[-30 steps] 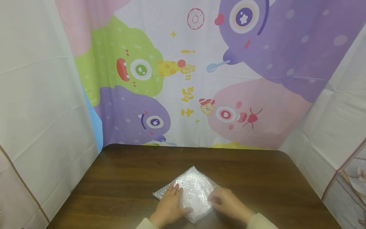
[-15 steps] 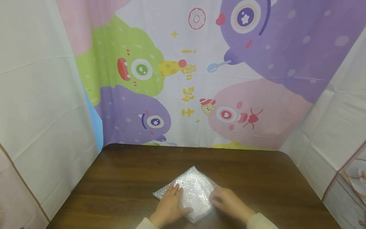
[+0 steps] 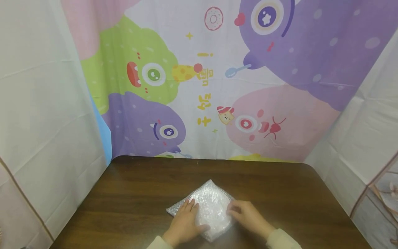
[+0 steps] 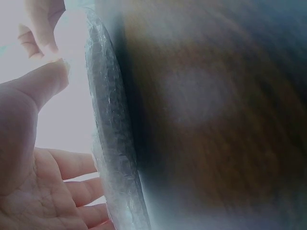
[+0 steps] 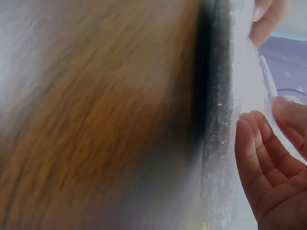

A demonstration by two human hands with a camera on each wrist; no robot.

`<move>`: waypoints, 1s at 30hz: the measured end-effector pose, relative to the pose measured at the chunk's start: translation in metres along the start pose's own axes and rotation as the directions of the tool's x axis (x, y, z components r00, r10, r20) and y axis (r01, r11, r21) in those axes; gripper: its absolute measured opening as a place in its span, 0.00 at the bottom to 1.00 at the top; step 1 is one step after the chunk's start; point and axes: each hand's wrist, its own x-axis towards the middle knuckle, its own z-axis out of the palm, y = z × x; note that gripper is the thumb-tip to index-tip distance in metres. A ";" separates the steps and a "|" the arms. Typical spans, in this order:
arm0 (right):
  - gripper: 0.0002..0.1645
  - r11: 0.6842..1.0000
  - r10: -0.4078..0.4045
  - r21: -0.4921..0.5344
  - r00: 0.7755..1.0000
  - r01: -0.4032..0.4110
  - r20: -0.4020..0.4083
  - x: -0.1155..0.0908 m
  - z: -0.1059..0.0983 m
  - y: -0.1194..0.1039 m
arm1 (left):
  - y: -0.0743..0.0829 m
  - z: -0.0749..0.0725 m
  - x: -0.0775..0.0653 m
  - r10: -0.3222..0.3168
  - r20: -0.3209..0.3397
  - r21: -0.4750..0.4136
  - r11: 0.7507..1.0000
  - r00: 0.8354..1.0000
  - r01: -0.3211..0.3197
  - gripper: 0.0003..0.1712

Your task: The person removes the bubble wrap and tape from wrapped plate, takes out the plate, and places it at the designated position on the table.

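Observation:
A square packet of clear bubble wrap [image 3: 211, 207] lies cornerwise on the brown table, with a pale round, flat thing showing through it. Across its left side rests my left hand [image 3: 185, 221], fingers stretched out and thumb near the front corner. My right hand [image 3: 248, 216] is at the packet's right edge, its thumb and forefinger pinching a thin flap of the wrap. In the right wrist view, this lifted plastic edge [image 5: 269, 79] runs to the fingertips of the right hand [image 5: 273, 163]. The left wrist view shows the packet's bubbly side [image 4: 112, 120] beside my left hand [image 4: 43, 158].
The dark wood table [image 3: 140, 183] extends around the packet to rounded back corners. Behind it hangs a curtain [image 3: 192, 138] printed with cartoon monsters. Pale cloth sheets [image 3: 46, 121] hang at both sides of the table.
My right hand has shifted slightly to the right, its thumb and forefinger drawing away from over the packet's edge. The left hand and the packet stay in place.

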 end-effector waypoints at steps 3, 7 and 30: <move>0.05 0.999 0.033 0.023 0.999 -0.032 -0.012 0.001 -0.001 -0.001 | 0.000 0.000 0.000 -0.002 0.004 0.003 1.000 1.000 0.002 0.50; 0.03 0.999 0.036 0.025 0.999 -0.036 -0.007 0.001 -0.003 -0.003 | 0.000 -0.001 0.000 -0.003 0.011 0.000 1.000 1.000 0.003 0.50; 0.21 0.977 0.121 -0.168 0.989 -0.134 -0.086 0.000 -0.010 -0.014 | -0.001 0.000 -0.001 -0.001 -0.011 -0.010 1.000 1.000 0.001 0.50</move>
